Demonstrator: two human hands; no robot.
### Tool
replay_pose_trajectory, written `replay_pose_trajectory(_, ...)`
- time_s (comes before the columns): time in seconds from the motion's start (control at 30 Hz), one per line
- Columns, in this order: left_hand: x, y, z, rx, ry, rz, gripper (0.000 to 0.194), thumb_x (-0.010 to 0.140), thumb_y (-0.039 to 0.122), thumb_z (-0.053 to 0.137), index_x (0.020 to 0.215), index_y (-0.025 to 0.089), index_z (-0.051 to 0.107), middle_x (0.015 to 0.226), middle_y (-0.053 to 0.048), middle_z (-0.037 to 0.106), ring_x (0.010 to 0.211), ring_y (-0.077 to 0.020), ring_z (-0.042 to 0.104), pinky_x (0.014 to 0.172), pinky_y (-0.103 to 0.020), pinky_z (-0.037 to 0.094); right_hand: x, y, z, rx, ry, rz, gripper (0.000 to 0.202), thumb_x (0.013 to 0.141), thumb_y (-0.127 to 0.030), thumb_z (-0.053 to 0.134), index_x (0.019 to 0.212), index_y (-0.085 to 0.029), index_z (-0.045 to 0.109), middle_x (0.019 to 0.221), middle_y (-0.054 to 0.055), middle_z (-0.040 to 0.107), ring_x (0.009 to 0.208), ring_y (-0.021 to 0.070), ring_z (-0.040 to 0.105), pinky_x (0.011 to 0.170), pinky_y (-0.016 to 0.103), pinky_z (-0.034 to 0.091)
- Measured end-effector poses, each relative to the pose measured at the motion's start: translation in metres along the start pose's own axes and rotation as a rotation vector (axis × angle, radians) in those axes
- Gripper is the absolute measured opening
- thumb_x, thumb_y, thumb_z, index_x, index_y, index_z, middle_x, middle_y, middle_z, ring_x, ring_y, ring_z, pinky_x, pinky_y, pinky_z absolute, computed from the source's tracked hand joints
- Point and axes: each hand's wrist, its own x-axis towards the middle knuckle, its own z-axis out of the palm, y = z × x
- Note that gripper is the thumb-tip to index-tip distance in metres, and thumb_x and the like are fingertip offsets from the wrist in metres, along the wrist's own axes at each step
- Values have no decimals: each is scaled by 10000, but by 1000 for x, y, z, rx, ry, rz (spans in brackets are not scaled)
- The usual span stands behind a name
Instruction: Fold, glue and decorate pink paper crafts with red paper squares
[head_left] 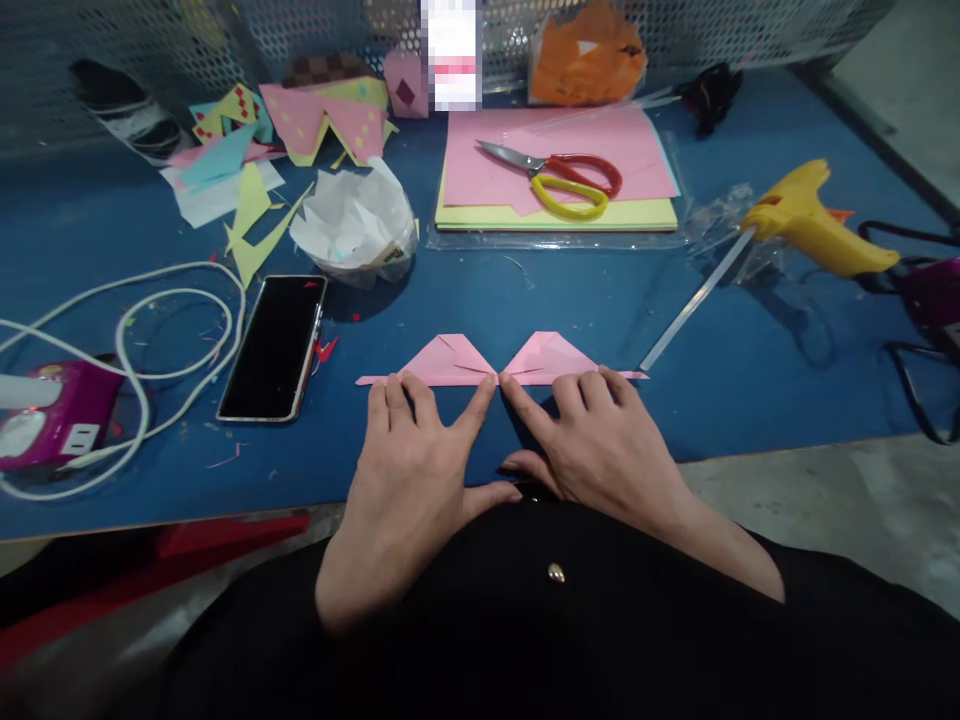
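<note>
Fingers (480, 402) of the left hand (409, 475) and right hand (611, 440), loosely spread and gripping nothing, touch the near edge of the folded pink paper (442, 362), which stretches left to right just beyond them at mid-frame.

Creased in matt pink paper (555, 355) near the front edge of a smooth blue worktop (465, 290).
Shining in metal at the blades of scissors (538, 167) toward the back edge, glossy on the phone (274, 345), in yellow plastic on the glue gun (817, 225).

Dim, soft light; faint shadow below the glue gun (814, 222); the lower left seems slightly blurred.
</note>
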Motion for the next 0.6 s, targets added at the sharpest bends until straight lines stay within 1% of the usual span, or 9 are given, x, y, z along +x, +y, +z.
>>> replay_pose_trajectory(0.2,0,-2,2,3,18,3,1146,599,860,648,1511,197,448,1176,-298,629,1123,-528,607,985,-639,434,-3,2,3,38,32,9,755,952,-674,341,1514,-180,439,1005,177,653,932,331,570,863,487,424)
replay_pose_trajectory(0.37,-4,-7,2,-38,22,1,1193,599,891,606,1480,96,484,1226,-354,594,1156,-535,592,1000,-645,438,-13,11,4,98,60,1,683,984,-594,371,1479,-138,487,1037,186,644,978,333,573,808,429,452)
replay_pose_trajectory(0.43,-6,-11,3,-65,34,4,1154,643,884,574,1449,61,518,1236,-360,591,1169,-528,589,1009,-643,440,-18,14,5,124,77,11,660,996,-563,372,1454,-108,510,1100,203,644,1011,338,576,808,424,464)
replay_pose_trajectory(0.47,-6,-13,3,-79,46,2,1082,698,852,565,1429,54,541,1236,-352,600,1169,-514,596,1009,-636,447,-20,15,6,138,91,18,651,1001,-548,374,1434,-87,526,1138,212,643,1033,338,575,819,425,469)
replay_pose_trajectory(0.5,-6,-17,5,-92,58,0,968,777,790,557,1404,53,568,1239,-337,612,1168,-492,607,1010,-624,455,-22,17,7,148,110,25,635,1006,-526,381,1406,-60,545,1169,220,643,1051,336,574,834,425,472)
replay_pose_trajectory(0.57,-6,-24,9,-106,93,1,649,946,565,519,1336,58,624,1245,-293,647,1151,-426,642,1004,-580,483,-24,20,9,152,165,36,555,1015,-444,424,1327,-19,594,1187,218,658,1060,321,580,861,416,474)
replay_pose_trajectory(0.6,-6,-28,11,-105,113,5,501,994,430,493,1295,59,647,1247,-267,666,1138,-388,660,996,-547,502,-24,22,10,146,195,39,481,1013,-373,454,1282,-10,619,1167,207,675,1046,309,590,868,406,473)
